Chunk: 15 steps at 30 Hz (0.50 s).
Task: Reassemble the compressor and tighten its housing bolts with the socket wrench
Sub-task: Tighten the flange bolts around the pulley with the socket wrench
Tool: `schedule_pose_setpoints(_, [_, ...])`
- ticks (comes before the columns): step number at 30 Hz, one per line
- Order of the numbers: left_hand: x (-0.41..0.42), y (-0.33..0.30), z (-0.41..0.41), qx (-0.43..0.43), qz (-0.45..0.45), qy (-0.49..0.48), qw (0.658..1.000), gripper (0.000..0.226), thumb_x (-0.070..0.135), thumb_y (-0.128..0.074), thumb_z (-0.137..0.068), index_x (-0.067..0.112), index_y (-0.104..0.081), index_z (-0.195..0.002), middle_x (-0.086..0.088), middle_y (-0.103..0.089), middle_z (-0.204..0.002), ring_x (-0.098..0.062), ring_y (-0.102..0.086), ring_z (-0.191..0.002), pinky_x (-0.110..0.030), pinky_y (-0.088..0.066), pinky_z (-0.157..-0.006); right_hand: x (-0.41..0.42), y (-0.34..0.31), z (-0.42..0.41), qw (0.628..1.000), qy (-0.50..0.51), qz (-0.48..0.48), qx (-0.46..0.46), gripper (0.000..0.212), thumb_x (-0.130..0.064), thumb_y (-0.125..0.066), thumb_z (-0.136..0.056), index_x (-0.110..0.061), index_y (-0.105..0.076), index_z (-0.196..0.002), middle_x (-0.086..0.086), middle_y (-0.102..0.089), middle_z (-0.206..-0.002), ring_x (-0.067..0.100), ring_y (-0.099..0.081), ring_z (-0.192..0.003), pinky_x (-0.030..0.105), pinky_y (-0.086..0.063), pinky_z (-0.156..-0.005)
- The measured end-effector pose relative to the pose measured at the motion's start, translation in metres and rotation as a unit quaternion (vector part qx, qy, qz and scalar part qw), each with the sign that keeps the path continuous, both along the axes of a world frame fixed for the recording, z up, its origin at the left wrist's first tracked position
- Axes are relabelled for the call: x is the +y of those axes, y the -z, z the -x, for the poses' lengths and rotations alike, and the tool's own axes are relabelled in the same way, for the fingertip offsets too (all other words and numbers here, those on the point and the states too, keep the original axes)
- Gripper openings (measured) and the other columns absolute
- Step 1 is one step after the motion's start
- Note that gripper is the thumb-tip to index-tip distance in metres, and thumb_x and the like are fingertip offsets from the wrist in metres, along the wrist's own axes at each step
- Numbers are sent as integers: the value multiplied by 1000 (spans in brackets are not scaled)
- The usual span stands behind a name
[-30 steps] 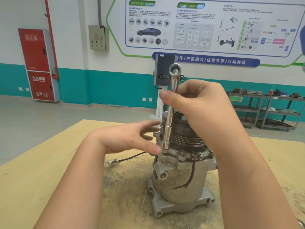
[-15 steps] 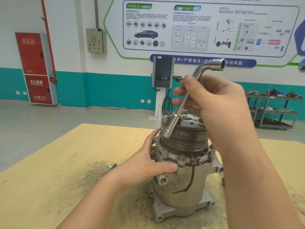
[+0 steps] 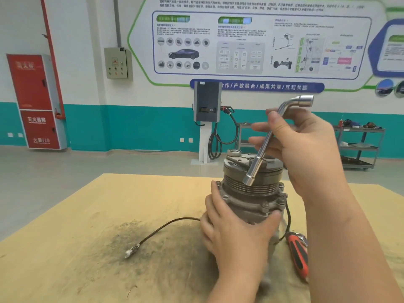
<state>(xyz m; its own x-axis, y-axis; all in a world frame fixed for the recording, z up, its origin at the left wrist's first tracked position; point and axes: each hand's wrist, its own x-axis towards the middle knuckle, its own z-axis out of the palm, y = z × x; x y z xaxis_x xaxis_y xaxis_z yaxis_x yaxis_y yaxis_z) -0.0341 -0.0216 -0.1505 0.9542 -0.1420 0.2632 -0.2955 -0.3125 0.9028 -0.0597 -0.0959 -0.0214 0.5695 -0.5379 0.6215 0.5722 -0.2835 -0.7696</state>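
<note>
My left hand (image 3: 236, 228) grips the compressor (image 3: 251, 193); right hand (image 3: 306, 149) holds the L-shaped socket wrench (image 3: 265, 147). Socket hangs off the bolts. Tightening looks unfinished.

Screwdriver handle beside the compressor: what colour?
Orange-red with black, on the screwdriver handle; seen in the head view.

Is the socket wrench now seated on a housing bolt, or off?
Off. The socket wrench, held by the right hand, hangs tilted with its lower end free before the compressor pulley.
</note>
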Motion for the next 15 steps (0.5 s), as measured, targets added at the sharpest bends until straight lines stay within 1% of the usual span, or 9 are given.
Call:
schedule_pose_setpoints(2, [-21, -4, 14, 23, -27, -46, 998, 130, 83, -60, -61, 44, 33, -142, 13, 3, -160, -21, -6, -146, -46, -16, -116, -1, 1, 1, 1000, 17, 17, 12, 7, -16, -58, -97, -22, -58, -93, -2, -76, -81, 20, -74, -67, 42, -61, -70])
schedule_pose_setpoints(4, [-34, -8, 20, 32, -49, -49, 997, 131, 86, -53, -66, 35, 54, -124, 8, 11, -159, -19, -4, -148, -46, -17, -114, -3, 2, 3, 999, 14, 25, 31, 6, -16, -58, -97, -22, -56, -95, -4, -76, -81, 19, -74, -68, 44, -61, -69])
schedule_pose_setpoints(5, [-35, -9, 22, 25, -81, -57, 995, 131, 87, -50, -66, 33, 58, -118, 6, 12, -159, -17, -3, -148, -45, -18, -113, -4, 3, 4, 999, 6, 27, 39, 5, -17, -58, -97, -21, -56, -96, -3, -76, -81, 19, -74, -69, 43, -61, -68])
schedule_pose_setpoints(6, [-30, -7, 25, 12, -120, -65, 991, 131, 86, -49, -67, 32, 59, -116, 7, 11, -158, -15, -2, -148, -44, -18, -112, -5, 3, 4, 999, -2, 27, 45, 4, -17, -58, -97, -20, -55, -97, -2, -76, -81, 18, -74, -69, 42, -61, -67])
schedule_pose_setpoints(8, [-12, 0, 27, -25, -184, -56, 981, 128, 84, -49, -69, 36, 58, -121, 8, 8, -156, -14, -1, -147, -44, -19, -112, -7, 4, 4, 998, -13, 32, 49, 5, -17, -59, -96, -19, -55, -97, 0, -76, -82, 18, -74, -69, 40, -61, -67])
schedule_pose_setpoints(10, [15, -5, 15, -55, -200, -19, 978, 118, 78, -52, -71, 43, 44, -128, 14, 8, -149, -16, -1, -146, -45, -20, -114, -8, 5, 3, 998, -19, 41, 51, 5, -17, -60, -96, -19, -56, -96, 0, -76, -82, 18, -74, -69, 41, -61, -69])
schedule_pose_setpoints(12, [42, -18, -12, -103, -156, 20, 982, 106, 75, -53, -71, 46, 24, -138, 17, 1, -149, -13, -8, -145, -43, -20, -116, -6, 6, 0, 997, -19, 54, 52, 5, -17, -60, -95, -20, -56, -96, -2, -76, -81, 17, -73, -68, 45, -60, -74])
schedule_pose_setpoints(13, [52, -25, -28, -119, -121, 51, 984, 107, 77, -53, -66, 45, 13, -144, 18, -4, -152, -10, -12, -145, -41, -21, -118, -5, 7, -2, 997, -16, 62, 51, 6, -17, -60, -95, -20, -55, -96, -4, -76, -80, 16, -73, -67, 45, -60, -74])
schedule_pose_setpoints(15, [65, -36, -58, -102, -80, 151, 980, 120, 83, -60, -53, 42, -3, -150, 20, -15, -154, -5, -17, -144, -37, -23, -118, -1, 9, -5, 995, -2, 86, 44, 8, -18, -61, -95, -22, -55, -94, -7, -75, -80, 11, -73, -66, 37, -57, -69])
